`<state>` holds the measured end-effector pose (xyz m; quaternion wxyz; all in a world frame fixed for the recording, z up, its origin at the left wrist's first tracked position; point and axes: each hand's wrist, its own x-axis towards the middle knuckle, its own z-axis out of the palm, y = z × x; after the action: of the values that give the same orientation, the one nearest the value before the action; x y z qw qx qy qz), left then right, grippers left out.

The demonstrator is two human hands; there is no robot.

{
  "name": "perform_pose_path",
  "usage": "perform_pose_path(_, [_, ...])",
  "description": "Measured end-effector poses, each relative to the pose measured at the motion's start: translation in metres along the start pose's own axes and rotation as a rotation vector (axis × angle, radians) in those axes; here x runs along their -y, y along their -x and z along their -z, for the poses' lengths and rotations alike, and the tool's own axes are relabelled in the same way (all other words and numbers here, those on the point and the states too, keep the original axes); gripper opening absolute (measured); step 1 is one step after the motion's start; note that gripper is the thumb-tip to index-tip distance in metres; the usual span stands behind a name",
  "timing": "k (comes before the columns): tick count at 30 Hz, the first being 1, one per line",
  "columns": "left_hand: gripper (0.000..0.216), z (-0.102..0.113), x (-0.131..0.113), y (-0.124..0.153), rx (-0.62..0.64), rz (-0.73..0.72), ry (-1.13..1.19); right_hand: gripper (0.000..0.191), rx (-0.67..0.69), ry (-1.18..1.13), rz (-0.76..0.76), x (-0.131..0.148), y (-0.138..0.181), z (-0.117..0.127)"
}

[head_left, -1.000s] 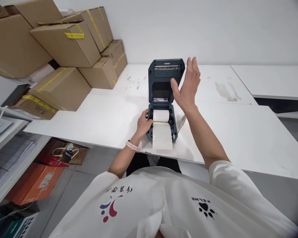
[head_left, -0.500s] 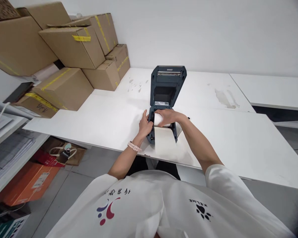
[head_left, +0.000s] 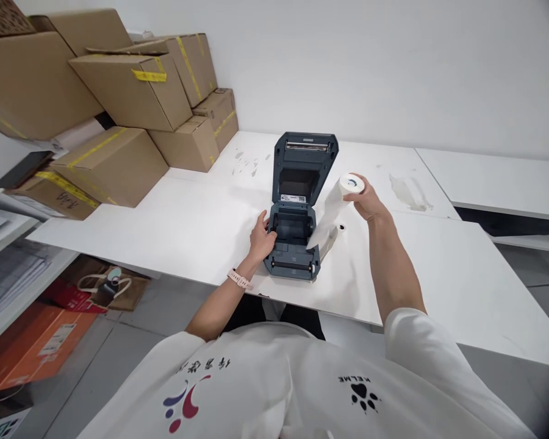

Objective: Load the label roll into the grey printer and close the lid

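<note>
A dark label printer (head_left: 293,253) stands on the white table with its lid (head_left: 305,158) raised and its roll bay uncovered. My left hand (head_left: 262,238) grips the printer's left side, the thumb over the rim and the fingers outside. To the right of the printer, my right hand (head_left: 365,198) is closed around a white label roll (head_left: 348,183), held above the table. A loose strip of paper (head_left: 327,216) trails from the roll down toward the printer's right edge. Beside the printer lies a small thin roll with a dark core (head_left: 341,228).
Cardboard boxes (head_left: 119,164) with yellow tape are stacked at the back left against the wall. A dark flat device (head_left: 22,169) rests on one. An orange box (head_left: 41,347) and a bag (head_left: 107,286) are on the floor at left. The white table's (head_left: 187,231) front edge runs before my body.
My right hand has lifted the label roll out of the printer and carried it to the right. The paper strip has left the printer's front. My left hand stays at the printer's left side.
</note>
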<state>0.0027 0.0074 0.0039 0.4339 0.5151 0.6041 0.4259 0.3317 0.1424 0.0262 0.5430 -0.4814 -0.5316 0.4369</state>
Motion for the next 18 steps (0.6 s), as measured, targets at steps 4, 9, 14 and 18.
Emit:
perform_pose_path(4, [0.090, 0.000, 0.000, 0.000, -0.001, 0.000, 0.009, 0.077, -0.071, -0.004, -0.122, -0.039, -0.013, -0.011])
perform_pose_path(9, [0.091, -0.001, 0.006, -0.004, -0.005, -0.004, 0.045, 0.089, -0.073, 0.006, -0.179, -0.055, -0.007, -0.013])
perform_pose_path(14, [0.090, -0.002, 0.012, -0.006, -0.007, -0.002, 0.052, 0.074, -0.071, 0.019, -0.149, -0.052, 0.037, 0.016])
perform_pose_path(18, [0.090, -0.002, 0.012, -0.006, -0.005, -0.016, 0.052, 0.066, 0.095, 0.072, -0.178, -0.049, 0.091, 0.019])
